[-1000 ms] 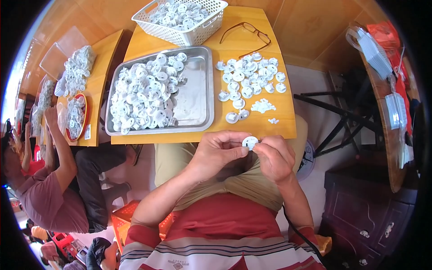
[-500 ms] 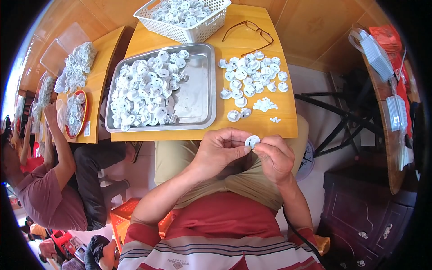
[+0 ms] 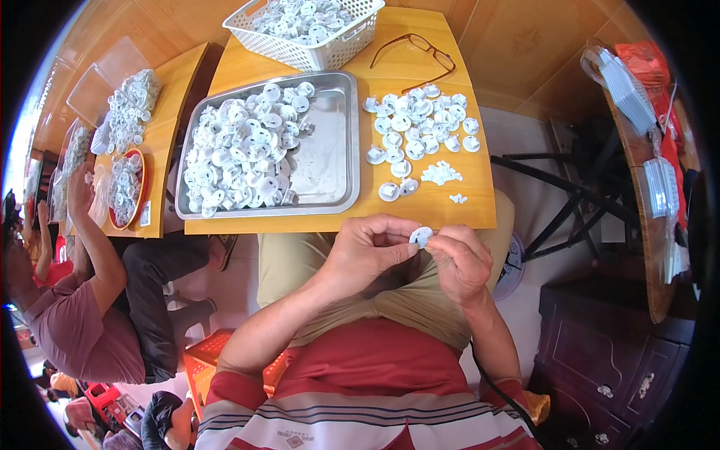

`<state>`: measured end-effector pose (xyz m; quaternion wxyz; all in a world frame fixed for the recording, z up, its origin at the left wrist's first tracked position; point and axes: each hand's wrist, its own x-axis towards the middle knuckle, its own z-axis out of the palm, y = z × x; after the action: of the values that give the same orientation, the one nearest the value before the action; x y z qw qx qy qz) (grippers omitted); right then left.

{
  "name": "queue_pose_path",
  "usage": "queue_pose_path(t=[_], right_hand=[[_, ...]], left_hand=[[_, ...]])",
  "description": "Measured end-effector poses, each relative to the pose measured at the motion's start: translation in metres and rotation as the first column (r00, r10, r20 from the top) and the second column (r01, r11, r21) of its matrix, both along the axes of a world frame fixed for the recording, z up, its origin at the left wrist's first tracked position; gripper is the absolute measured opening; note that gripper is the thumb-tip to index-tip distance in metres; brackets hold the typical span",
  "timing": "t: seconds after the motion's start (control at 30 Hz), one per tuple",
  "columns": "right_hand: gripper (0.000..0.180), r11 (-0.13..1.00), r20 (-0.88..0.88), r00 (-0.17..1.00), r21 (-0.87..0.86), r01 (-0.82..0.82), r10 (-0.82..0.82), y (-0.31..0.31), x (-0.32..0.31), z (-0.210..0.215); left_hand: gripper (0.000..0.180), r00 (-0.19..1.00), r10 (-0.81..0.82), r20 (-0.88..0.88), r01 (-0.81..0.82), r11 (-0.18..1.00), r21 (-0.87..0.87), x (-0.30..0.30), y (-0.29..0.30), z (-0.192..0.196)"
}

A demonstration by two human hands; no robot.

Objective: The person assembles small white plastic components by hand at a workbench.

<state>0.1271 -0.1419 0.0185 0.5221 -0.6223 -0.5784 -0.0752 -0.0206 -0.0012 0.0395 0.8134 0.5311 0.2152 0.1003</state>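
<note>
A round white plastic part (image 3: 421,237) with dark holes in its face is held up just off the table's front edge. My left hand (image 3: 373,246) grips its left side between thumb and fingers. From the right, my right hand (image 3: 459,262) pinches toward its lower edge; whether a small piece sits between those fingertips is hidden. On the wooden table (image 3: 300,227) beyond lie many similar white parts (image 3: 420,124), and close by is a small heap of tiny white pieces (image 3: 441,174) with a few more pieces (image 3: 458,199) nearer me.
A metal tray (image 3: 330,180) heaped with white parts stands left of the loose ones. Behind it is a white basket (image 3: 341,49), with eyeglasses (image 3: 424,49) beside it. A co-worker (image 3: 86,300) sits at the left table. Dark drawers (image 3: 607,367) stand at right.
My hands and the white part have barely moved; its face looks slightly more tilted. At the left, the co-worker's raised hand has shifted.
</note>
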Motion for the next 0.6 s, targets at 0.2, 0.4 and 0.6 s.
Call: queue_pose_path(t=[0.2, 0.4, 0.6], right_hand=[[0.02, 1.0, 0.01, 1.0, 0.004, 0.009, -0.009, -0.0013, 0.0, 0.0], [0.02, 1.0, 0.012, 1.0, 0.01, 0.005, -0.005, -0.0023, -0.0008, -0.0018], [0.02, 1.0, 0.009, 1.0, -0.005, 0.003, -0.003, -0.0018, -0.0027, -0.0036]], left_hand=[[0.026, 1.0, -0.015, -0.013, 0.015, 1.0, -0.014, 0.0001, 0.0004, 0.0007], [0.026, 0.999, -0.024, 0.021, 0.024, 1.0, -0.005, 0.0001, -0.0003, -0.0004], [0.027, 0.999, -0.036, -0.001, 0.036, 0.999, 0.007, -0.0009, -0.0009, -0.0037]])
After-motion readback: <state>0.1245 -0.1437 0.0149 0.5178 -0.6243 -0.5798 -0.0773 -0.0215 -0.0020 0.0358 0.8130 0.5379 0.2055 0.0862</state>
